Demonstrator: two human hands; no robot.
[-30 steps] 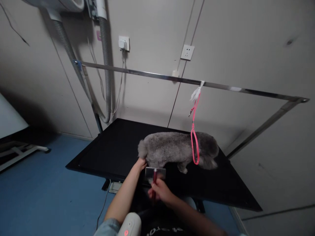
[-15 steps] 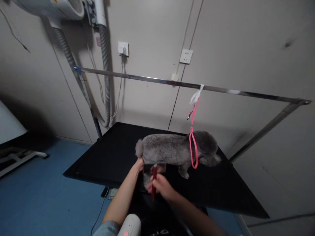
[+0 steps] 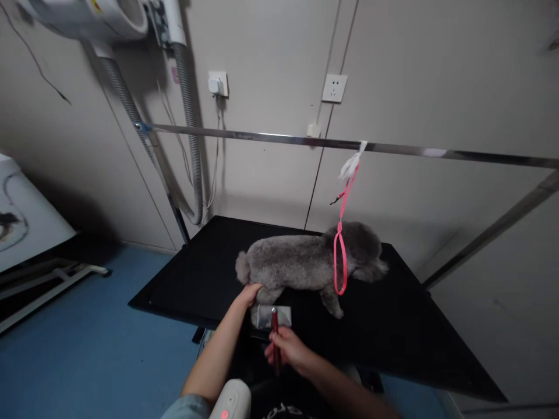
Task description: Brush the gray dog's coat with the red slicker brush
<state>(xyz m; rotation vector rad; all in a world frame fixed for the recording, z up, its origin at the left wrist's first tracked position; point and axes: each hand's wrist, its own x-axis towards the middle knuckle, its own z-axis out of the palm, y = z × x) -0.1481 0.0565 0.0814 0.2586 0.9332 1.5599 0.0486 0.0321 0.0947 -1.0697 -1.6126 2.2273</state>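
Observation:
A grey dog (image 3: pixel 297 262) with short-clipped fur stands side-on on a black grooming table (image 3: pixel 419 326), its head to the right. My left hand (image 3: pixel 250 294) is closed on the dog's hind leg, just below the tail; part of its fingers is hidden by the fur. In my right hand (image 3: pixel 289 349) is a slicker brush (image 3: pixel 275 320) with a red handle and a flat, shiny rectangular head. The brush head is in front of the lower hind leg; whether its pins touch the fur I cannot tell. A pink loop leash (image 3: pixel 340 250) hangs beside the dog's neck.
A metal bar (image 3: pixel 279 138) spans above the table, with the leash tied to it by a white cloth (image 3: pixel 350 166). A dryer (image 3: pixel 109 23) with a grey hose (image 3: pixel 192 134) is at the upper left. Wall sockets (image 3: pixel 334 88) are behind. A white device (image 3: pixel 233 400) shows at the bottom.
The slicker brush has moved down the hind leg, away from the body, and its head now tilts differently. My left hand remains at the hind leg. The view has shifted slightly.

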